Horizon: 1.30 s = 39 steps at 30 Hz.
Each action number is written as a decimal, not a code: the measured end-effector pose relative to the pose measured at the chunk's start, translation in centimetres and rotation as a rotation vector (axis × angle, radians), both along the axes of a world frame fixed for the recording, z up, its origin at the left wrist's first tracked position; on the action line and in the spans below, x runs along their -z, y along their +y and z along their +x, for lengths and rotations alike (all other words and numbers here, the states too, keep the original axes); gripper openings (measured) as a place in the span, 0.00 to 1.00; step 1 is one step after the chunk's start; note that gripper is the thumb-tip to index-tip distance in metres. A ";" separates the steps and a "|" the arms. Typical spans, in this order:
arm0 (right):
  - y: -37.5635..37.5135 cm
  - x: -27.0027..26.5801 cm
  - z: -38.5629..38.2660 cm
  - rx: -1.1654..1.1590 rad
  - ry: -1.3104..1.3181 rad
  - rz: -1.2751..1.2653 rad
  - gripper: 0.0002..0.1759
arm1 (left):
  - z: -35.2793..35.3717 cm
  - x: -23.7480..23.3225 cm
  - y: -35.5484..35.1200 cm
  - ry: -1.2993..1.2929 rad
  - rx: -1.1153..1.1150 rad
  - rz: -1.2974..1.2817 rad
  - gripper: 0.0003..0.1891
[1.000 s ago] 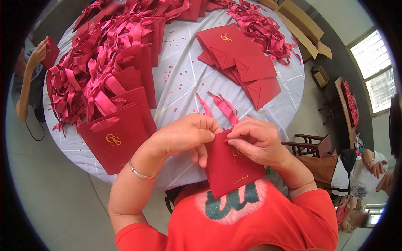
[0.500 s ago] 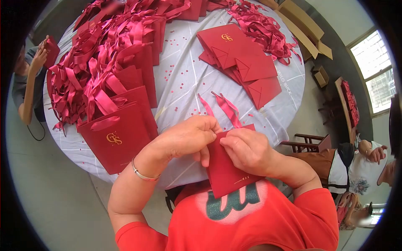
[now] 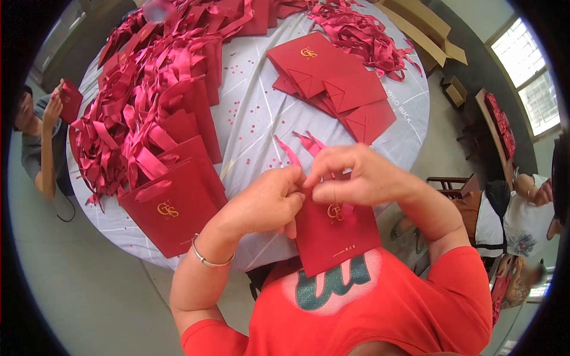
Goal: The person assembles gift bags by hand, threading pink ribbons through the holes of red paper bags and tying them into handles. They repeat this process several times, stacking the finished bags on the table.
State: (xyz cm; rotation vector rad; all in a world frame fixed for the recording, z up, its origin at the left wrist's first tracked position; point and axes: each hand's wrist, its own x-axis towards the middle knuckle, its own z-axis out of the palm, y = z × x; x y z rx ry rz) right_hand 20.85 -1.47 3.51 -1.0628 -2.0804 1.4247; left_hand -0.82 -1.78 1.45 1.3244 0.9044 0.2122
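White-clothed round bench (image 3: 261, 133) | left: ribbon-handled red bags (image 3: 184, 124) | far right: ribbon heap (image 3: 363, 37) | held bag (image 3: 338, 240): centre, near edge | left hand (image 3: 267, 200) clamped on its upper left edge; right hand (image 3: 359, 172) over its top, grip unclear

1. Tablecloth (image 3: 404, 148): white, printed lettering near right edge.
2. Cardboard box (image 3: 415, 32): flaps open, beyond tablecloth, upper right.
3. Small box (image 3: 456, 92): open, near cardboard box.
4. Window (image 3: 525, 50): bright, far right.
5. Chair (image 3: 465, 188): wooden, right of tablecloth.
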 end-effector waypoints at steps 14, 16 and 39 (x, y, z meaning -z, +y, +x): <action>7.1 1.8 -1.6 -0.477 -0.173 -0.680 0.13 | 0.7 -1.4 -2.0 -0.044 -0.169 0.347 0.11; 6.9 2.2 -1.6 -0.472 -0.145 -0.683 0.14 | 0.3 -1.2 -2.0 -0.037 -0.128 0.358 0.11; 6.1 3.7 -2.2 -0.390 0.028 -0.867 0.24 | -0.4 -1.3 -2.0 -0.018 0.138 0.516 0.04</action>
